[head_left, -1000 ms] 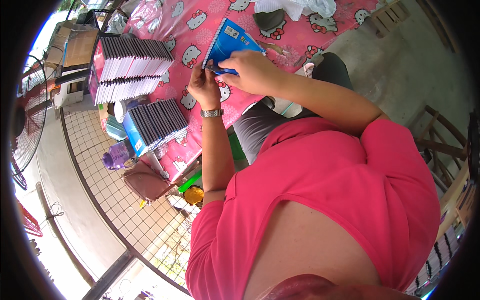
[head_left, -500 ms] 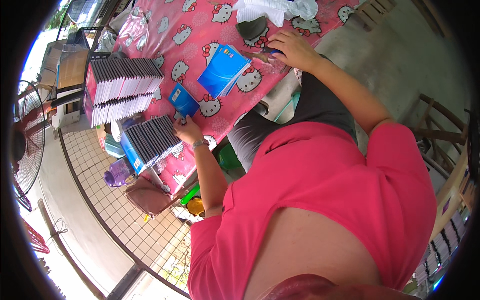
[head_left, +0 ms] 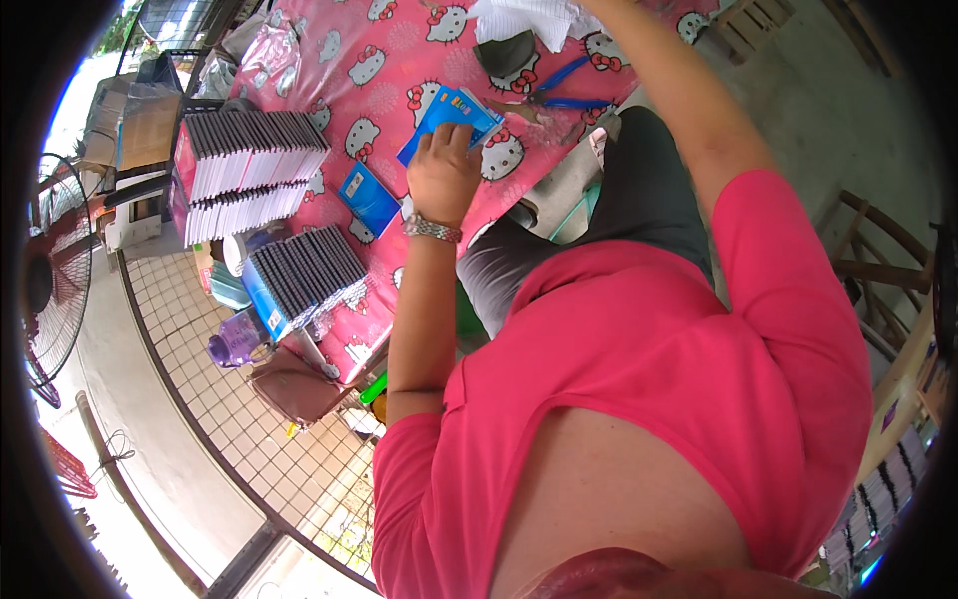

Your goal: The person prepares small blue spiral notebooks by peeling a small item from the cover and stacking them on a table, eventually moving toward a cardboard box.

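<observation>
The blue notebooks (head_left: 461,108) are set on the pink-covered desk (head_left: 407,58), their long axis run from seven to one o'clock. They are partly covered by the left hand (head_left: 444,178), its fingers bent and kept narrow; whether they are gripped cannot be told. The right hand is cut off by the twelve-o'clock edge, its state unseen. The pliers (head_left: 575,103), held half a second ago, have been laid down at two o'clock, handles spread.

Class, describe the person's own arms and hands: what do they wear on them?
Pink sleeves end near the elbows. The left hand has no glove; a silvery linked band circles its wrist. The right forearm is uncovered; the right hand is out of view.
</observation>
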A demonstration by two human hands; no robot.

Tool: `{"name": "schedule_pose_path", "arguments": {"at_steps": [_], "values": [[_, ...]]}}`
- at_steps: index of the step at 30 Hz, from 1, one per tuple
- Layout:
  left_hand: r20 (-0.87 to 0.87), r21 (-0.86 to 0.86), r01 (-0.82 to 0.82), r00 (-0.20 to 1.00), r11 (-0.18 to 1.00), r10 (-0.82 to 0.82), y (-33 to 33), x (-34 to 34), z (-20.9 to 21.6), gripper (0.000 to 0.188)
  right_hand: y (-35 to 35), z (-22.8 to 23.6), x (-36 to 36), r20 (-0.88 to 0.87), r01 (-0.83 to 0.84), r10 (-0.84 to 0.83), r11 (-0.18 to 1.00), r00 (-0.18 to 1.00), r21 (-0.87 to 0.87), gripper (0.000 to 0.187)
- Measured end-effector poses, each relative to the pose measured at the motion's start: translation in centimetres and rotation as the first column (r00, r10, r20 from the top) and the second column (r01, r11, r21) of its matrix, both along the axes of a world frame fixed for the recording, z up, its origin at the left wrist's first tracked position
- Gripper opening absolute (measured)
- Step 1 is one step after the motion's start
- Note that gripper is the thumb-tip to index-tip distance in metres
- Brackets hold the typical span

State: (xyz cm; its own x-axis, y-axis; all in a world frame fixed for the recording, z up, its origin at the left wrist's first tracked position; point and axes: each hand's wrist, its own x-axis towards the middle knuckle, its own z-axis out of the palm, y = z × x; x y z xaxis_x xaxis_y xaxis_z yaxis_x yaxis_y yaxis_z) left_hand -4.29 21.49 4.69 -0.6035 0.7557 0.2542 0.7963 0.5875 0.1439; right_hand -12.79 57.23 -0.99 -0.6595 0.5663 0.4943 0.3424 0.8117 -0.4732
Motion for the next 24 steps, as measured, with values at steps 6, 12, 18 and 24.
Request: {"name": "schedule_pose_path", "arguments": {"at_steps": [6,12,18,24], "values": [[0.09,0.146,0.028,0.995,0.989,-0.041,-1.9,-1.8,3.9,0.016,-2.3,5.7,4.1,-0.285,-0.306,0.308,0.951,0.908,0.052,0.02],[-0.073,0.089,0.001,0.997,0.996,0.005,-1.0,-2.8,2.4,0.018,-11.9,6.3,10.1,-0.271,-0.775,0.736,0.523,0.621,-0.355,0.031],[-0.053,0.149,0.015,0.999,0.989,-0.007,-1.5,-2.8,1.9,0.017,-16.1,5.2,12.0,-0.266,-0.787,0.743,0.552,0.614,-0.276,0.021],[-0.039,0.204,0.059,0.998,0.977,-0.052,-1.7,-2.6,1.9,0.015,-17.2,5.1,11.7,-0.319,-0.789,0.728,0.6,0.606,-0.13,0.022]]}}
